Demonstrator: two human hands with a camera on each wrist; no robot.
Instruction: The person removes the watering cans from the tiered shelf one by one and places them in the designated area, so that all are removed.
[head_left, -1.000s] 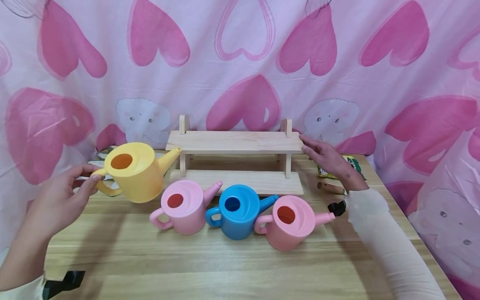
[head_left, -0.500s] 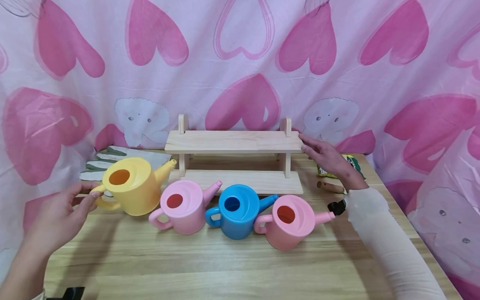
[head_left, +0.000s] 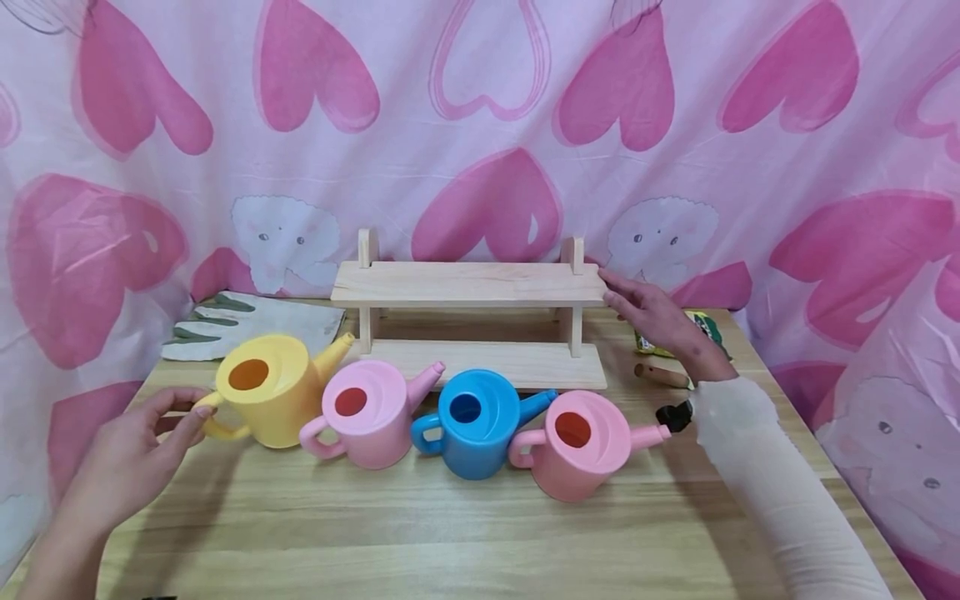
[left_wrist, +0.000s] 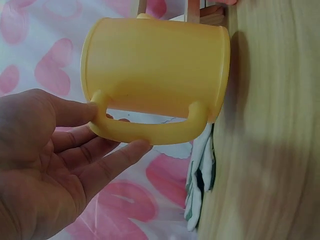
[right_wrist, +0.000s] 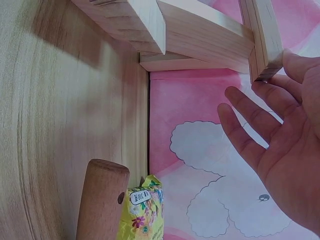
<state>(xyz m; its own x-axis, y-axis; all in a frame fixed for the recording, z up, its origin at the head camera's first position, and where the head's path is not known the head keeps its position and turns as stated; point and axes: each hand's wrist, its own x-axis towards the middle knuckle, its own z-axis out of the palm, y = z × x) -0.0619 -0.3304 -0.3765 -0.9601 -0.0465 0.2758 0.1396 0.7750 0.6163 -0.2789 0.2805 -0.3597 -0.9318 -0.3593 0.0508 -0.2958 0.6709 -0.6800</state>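
My left hand (head_left: pixel 138 450) pinches the handle of a yellow watering can (head_left: pixel 281 408), thumb at the upper end and fingers along the loop. The left wrist view shows the can (left_wrist: pixel 155 65) upright, its base right by the tabletop. To its right stand a light pink watering can (head_left: pixel 375 425), a blue watering can (head_left: pixel 480 442) and a darker pink one (head_left: pixel 588 458), their spouts to the right. My right hand (head_left: pixel 660 321) holds the right end of the top board of a two-tier wooden shelf (head_left: pixel 465 283) between thumb and index finger; the other fingers extend free (right_wrist: pixel 280 130).
Gardening gloves (head_left: pixel 277 321) lie at the back left of the wooden table (head_left: pixel 450 542). Behind my right wrist are a green-and-yellow packet (head_left: pixel 705 325) and a brown wooden handle (head_left: pixel 660 375). A pink heart-patterned curtain (head_left: pixel 480 125) hangs close behind the shelf.
My left hand has lowered the yellow watering can toward the table, beside the light pink one, uncovering the gloves behind. My right hand has stayed at the shelf's end.
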